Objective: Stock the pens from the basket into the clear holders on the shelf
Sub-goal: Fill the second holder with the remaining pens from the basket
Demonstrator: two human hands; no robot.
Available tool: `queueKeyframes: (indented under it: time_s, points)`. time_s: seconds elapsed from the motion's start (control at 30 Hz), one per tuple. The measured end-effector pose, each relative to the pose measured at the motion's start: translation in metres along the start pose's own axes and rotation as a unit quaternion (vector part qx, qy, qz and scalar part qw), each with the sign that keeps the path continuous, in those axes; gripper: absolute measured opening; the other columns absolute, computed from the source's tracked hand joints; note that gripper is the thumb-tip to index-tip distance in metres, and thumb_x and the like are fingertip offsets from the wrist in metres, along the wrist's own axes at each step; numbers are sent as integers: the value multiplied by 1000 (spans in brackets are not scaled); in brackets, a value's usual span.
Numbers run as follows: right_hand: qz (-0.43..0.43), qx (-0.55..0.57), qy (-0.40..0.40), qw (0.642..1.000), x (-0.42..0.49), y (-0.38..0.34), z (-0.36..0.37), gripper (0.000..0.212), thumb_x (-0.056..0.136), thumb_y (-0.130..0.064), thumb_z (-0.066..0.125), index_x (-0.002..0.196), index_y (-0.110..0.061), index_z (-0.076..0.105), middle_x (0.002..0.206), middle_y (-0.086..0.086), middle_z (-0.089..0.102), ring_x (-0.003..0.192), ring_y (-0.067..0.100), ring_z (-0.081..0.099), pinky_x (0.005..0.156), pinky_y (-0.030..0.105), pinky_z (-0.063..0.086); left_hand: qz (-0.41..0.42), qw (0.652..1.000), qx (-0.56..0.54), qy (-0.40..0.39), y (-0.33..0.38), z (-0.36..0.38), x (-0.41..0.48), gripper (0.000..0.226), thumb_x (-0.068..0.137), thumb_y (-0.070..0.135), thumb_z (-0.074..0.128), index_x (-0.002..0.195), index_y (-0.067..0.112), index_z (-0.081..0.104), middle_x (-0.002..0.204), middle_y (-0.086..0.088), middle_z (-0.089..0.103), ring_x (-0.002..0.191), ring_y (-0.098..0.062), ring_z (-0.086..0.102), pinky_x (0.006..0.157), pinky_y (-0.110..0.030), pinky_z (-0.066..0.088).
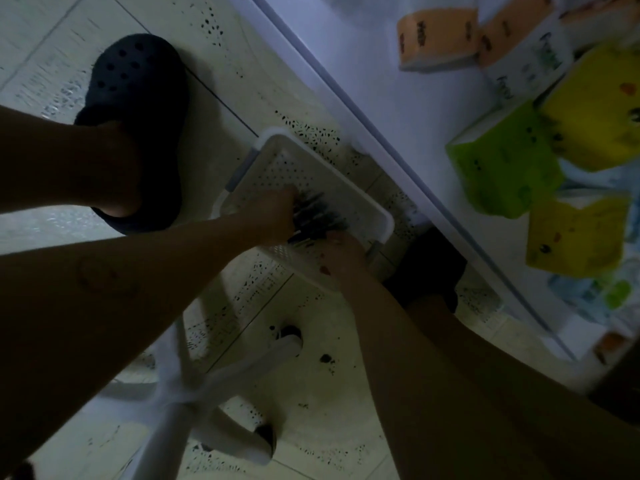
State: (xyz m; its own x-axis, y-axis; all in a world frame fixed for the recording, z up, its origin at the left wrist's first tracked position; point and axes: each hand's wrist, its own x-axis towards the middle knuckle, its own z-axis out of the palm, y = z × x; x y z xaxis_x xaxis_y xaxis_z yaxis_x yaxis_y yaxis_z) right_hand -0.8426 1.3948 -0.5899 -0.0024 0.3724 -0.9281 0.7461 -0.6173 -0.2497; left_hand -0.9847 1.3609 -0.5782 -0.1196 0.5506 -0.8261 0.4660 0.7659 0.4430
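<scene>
I have only the head view, and it is dark and a bit blurry. I am looking down at the floor (304, 386), which has pale tiles with black specks.

A white basket (360, 202) with little holes sits on the floor, just beside the bottom edge of the shelf (398, 109). The pens (317, 216) lie in a dark bunch inside the basket, near the middle.

Both hands are down in the basket. My left hand (273, 213) is curled around one end of the bunch, with its fingers closed on the pens. My right hand (341, 251) touches the other end, but I cannot tell if it is gripping them or just resting there.

I think pens are light, stiff and smooth, so a loose bunch may slip and fan out. I would hold them around the middle of the bunch with one hand and keep the other hand under the ends.

On the shelf I see orange packs (436, 39) and green and yellow packs (540, 147). I cannot see any clear holders here.

A dark shoe (135, 98) stands on the floor to the left, well apart from the basket. White chair legs (221, 386) show lower down.
</scene>
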Motion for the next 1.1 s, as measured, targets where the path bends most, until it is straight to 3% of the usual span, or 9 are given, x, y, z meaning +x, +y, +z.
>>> queueKeyframes:
  time_s: [0.1,0.2,0.3,0.4,0.57,0.7,0.8,0.93,1.1]
  points:
    - [-6,-31,12,999,11,-6,1,8,95,-16,55,103,-18,56,85,-1,56,81,17,55,84,34,49,10,999,-30,-4,-5,-7,-7,27,96,9,44,123,7,52,105,-9,56,88,-20,50,73,-35,46]
    - [11,-31,41,999,19,-10,2,9,95,-15,55,100,-10,61,89,7,58,86,25,57,79,36,51,-4,997,-81,-8,-14,-15,-13,23,93,7,44,112,6,58,105,-14,59,93,-24,55,84,-39,52]
    - [32,-65,69,995,23,-15,4,16,96,-14,50,101,-4,61,85,7,56,82,24,54,70,31,47,5,995,-100,4,-18,-23,-15,16,100,19,41,100,12,55,90,-7,54,72,-13,49,62,-23,41]
    - [42,-80,90,992,26,-22,13,28,96,-15,47,118,-1,56,102,15,52,78,21,49,70,30,41,9,995,-95,16,-20,-30,-17,18,102,29,39,108,22,54,93,-2,55,70,-10,50,58,-20,40]
    - [56,-31,105,992,21,-21,23,50,96,-14,47,144,-2,36,127,15,45,93,22,42,75,29,37,4,993,-115,-3,-19,-33,-24,13,99,14,42,106,21,51,107,-9,56,89,-22,59,72,-31,53]
    - [-12,-9,128,992,8,-16,16,22,94,-14,60,110,-1,66,100,12,63,86,25,57,79,35,52,15,997,-79,-10,-13,-35,-32,23,97,9,44,119,5,51,109,-11,55,91,-21,53,69,-29,47]
    - [-38,38,159,986,-17,-15,7,9,86,-16,71,79,-12,70,87,13,70,83,33,67,79,48,58,35,997,-66,12,-6,-42,-46,32,103,26,37,130,12,45,107,-8,50,86,-19,51,64,-27,43]
    - [-71,72,152,983,-50,-20,5,15,77,-6,77,74,-17,67,93,10,71,84,30,68,79,46,59,72,996,-16,42,-4,-49,-72,35,102,22,36,137,21,40,107,-9,53,79,-21,55,60,-26,47]
    - [-148,123,96,977,-110,-36,8,33,81,2,68,105,-19,59,105,4,67,89,25,68,75,45,60,84,992,-16,89,11,-65,-122,32,95,15,46,128,15,46,118,-14,56,90,-28,59,70,-35,52]
